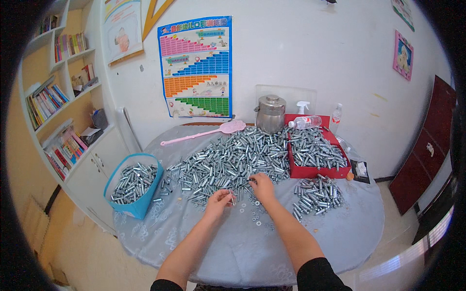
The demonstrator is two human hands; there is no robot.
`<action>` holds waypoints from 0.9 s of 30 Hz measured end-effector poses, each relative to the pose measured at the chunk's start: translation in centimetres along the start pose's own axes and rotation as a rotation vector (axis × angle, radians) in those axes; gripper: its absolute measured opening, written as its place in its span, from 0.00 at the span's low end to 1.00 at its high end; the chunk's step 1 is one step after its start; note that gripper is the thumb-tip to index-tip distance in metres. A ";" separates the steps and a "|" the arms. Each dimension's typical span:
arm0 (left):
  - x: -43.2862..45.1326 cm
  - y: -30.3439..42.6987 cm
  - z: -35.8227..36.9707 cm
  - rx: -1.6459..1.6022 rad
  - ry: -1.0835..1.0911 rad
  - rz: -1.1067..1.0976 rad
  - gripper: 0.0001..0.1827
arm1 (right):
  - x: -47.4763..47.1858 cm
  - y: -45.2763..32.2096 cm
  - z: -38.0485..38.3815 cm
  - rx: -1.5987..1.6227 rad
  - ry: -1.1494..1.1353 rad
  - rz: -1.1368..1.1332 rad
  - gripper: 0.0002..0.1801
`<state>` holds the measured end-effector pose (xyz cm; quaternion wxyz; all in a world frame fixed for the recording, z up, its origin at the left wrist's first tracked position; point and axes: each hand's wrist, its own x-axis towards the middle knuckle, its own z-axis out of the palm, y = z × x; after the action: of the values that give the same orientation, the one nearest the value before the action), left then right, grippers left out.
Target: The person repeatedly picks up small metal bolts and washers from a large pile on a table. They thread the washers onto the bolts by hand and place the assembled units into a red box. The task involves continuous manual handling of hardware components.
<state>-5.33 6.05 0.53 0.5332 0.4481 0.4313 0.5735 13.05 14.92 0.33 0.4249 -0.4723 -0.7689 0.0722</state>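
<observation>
My left hand (218, 203) pinches a small metal bolt (233, 199) between thumb and fingers, above the front edge of a large pile. My right hand (263, 188) is at the near side of that pile, fingertips bent together among the pieces; whether they grip one is hidden. The pile of zinc-coloured metal sleeves and bolts (225, 162) spreads over the middle of the table. Loose washers (258, 223) and small nuts (254, 214) lie on the cloth between and below my hands. A smaller heap of sleeved bolts (320, 196) lies to the right.
A blue fabric bin (143, 205) of metal sleeves stands left; a red box (316, 172) of similar parts stands right. Behind are a pink fly swatter (196, 135), a steel pot (271, 114), a lying plastic bottle (305, 122) and a spray bottle (302, 107). Grey cloth (240, 254) covers the round-edged table.
</observation>
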 end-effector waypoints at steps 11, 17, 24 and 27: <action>-4.0 0.5 4.6 -0.280 -0.015 -0.100 0.12 | -8.9 -4.3 -7.5 0.500 -0.167 0.213 0.13; -6.3 1.0 6.4 -0.040 0.058 -0.208 0.09 | -11.0 -4.3 -8.1 0.618 -0.081 0.330 0.12; -6.4 -1.4 5.8 0.077 -0.026 -0.037 0.08 | -10.7 -5.7 -8.9 0.567 -0.158 0.178 0.10; -6.1 -2.8 5.5 0.139 -0.086 0.081 0.09 | -11.0 -5.4 -8.5 0.570 -0.175 0.138 0.11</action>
<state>0.83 0.23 -1.25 0.4952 0.5254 0.4283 0.5434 17.67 0.89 2.01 0.4664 -0.3771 -0.7176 0.3540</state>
